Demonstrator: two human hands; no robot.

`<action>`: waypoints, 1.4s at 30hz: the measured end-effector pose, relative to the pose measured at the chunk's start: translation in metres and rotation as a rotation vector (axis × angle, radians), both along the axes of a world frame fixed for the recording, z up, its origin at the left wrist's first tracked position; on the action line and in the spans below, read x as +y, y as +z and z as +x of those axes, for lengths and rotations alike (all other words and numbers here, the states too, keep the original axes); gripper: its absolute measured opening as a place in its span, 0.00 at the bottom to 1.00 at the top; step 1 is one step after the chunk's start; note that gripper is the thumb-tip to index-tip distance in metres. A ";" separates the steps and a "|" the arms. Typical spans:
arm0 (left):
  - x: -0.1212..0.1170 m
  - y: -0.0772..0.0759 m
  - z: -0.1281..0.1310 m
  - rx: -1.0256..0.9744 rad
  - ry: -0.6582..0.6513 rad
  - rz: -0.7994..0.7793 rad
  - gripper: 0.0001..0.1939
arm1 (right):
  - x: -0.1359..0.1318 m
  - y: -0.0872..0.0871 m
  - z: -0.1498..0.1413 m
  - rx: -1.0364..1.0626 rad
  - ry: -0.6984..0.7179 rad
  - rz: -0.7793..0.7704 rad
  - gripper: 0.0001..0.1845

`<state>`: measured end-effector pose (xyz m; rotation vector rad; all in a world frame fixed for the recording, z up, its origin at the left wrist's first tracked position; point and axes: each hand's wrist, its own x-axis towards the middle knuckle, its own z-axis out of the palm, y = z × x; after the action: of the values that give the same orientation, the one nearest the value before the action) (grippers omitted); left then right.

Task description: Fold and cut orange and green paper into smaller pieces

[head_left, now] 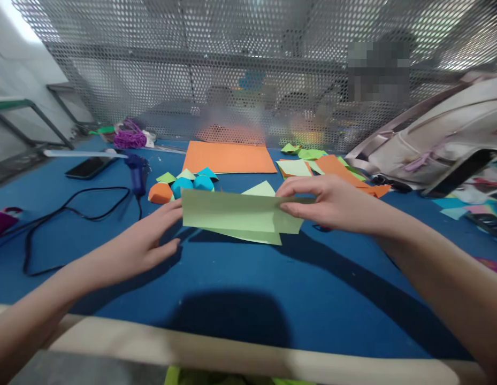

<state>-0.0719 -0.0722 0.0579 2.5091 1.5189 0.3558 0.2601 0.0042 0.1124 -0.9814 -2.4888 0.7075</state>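
Note:
A pale green sheet of paper, creased lengthwise, is held up over the blue table. My right hand pinches its right end between thumb and fingers. At the left end, the fingertips of my left hand reach behind or against the paper's edge; its fingers are stretched and its thumb stands apart. Another pale green corner shows just behind the sheet. Close beyond my left hand sit folded paper pieces in orange, blue and green.
A blue glue gun with its black cord lies left, near a phone and purple yarn. Orange sheets lie at the back. Paper scraps and a pale bag are right. A perforated metal panel stands behind.

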 end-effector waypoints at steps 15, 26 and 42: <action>0.004 0.000 0.004 0.016 -0.140 -0.092 0.24 | -0.021 -0.021 0.069 -0.076 -0.327 -0.073 0.23; 0.038 0.020 0.082 -0.037 0.040 -0.396 0.31 | 0.010 -0.075 0.097 -0.553 -0.689 0.125 0.23; 0.068 0.015 0.125 -0.011 -0.032 -0.454 0.21 | 0.002 -0.076 0.120 -0.422 -0.579 -0.129 0.16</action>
<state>0.0533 -0.0046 0.0732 2.1662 1.3674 0.0130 0.3801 0.0065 0.0359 -1.9580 -2.2964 0.5084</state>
